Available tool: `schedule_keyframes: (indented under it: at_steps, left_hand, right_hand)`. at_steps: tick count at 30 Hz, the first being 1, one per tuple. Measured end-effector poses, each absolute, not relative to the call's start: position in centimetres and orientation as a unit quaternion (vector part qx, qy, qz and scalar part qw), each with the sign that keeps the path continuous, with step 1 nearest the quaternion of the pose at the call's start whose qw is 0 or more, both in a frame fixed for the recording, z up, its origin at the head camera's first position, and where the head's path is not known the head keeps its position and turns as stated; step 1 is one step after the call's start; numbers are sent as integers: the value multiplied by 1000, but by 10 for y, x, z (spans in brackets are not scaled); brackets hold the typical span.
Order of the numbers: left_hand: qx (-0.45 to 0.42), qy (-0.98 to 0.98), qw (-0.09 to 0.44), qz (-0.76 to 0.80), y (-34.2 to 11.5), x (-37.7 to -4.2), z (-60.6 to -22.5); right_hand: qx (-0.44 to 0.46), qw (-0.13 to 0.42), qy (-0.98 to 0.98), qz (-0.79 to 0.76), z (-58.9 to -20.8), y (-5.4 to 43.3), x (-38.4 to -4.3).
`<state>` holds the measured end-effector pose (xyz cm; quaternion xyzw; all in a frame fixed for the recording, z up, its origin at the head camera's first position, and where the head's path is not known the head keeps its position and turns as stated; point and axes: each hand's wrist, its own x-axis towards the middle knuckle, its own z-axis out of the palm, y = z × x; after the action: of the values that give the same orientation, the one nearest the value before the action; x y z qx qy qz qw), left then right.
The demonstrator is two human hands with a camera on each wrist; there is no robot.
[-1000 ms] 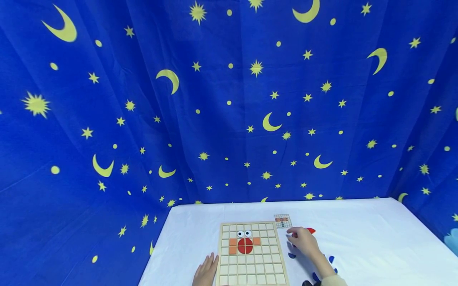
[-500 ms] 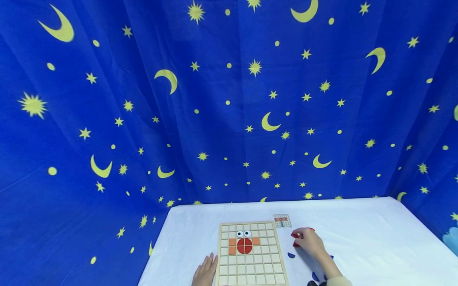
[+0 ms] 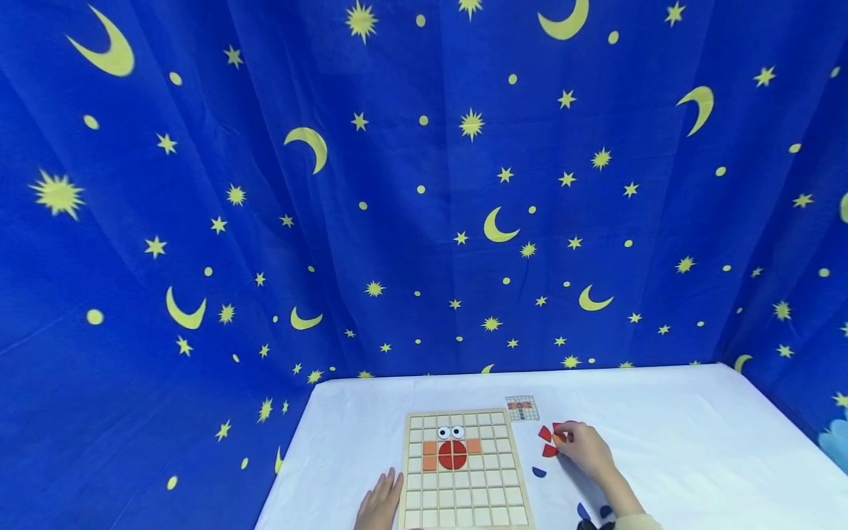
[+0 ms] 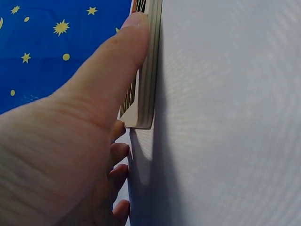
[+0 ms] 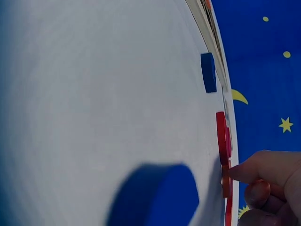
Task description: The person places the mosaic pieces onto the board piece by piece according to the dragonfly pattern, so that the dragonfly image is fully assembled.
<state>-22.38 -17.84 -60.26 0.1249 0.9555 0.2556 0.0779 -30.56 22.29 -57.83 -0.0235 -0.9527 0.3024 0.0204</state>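
My left hand rests at the left side of a wooden grid board, its fingers straight; in the left wrist view the thumb lies on the frame. On the board, two eye discs sit above a red circle of quarter pieces, with orange squares on both sides. To the right of the board, my right hand pinches an orange tile among loose red quarter pieces. Part of this group is hidden behind the fingers.
A small printed pattern card lies by the board's top right corner. A dark blue half-round piece lies right of the board. More blue and black pieces lie near the right forearm. A blue star-patterned curtain surrounds the white table.
My right hand has shifted right, away from the board, and the red pieces formerly under its fingers now show. An orange tile appears at its fingertips. The left hand stays put.
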Motion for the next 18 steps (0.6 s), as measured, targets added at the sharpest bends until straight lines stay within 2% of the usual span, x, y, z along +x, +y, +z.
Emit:
schedule_keyframes:
  at_steps: [7, 12, 18]
  left_hand:
    - [126, 957, 68, 252, -178, -223, -603]
    - [127, 957, 63, 251, -179, -223, -603]
    - [122, 955, 78, 260, -178, -224, -603]
  right_hand:
    - [-35, 5, -950, 310, -582, 231, -307]
    - [-28, 12, -949, 313, -584, 233, -307]
    - [-23, 8, -947, 320, -585, 233, -307]
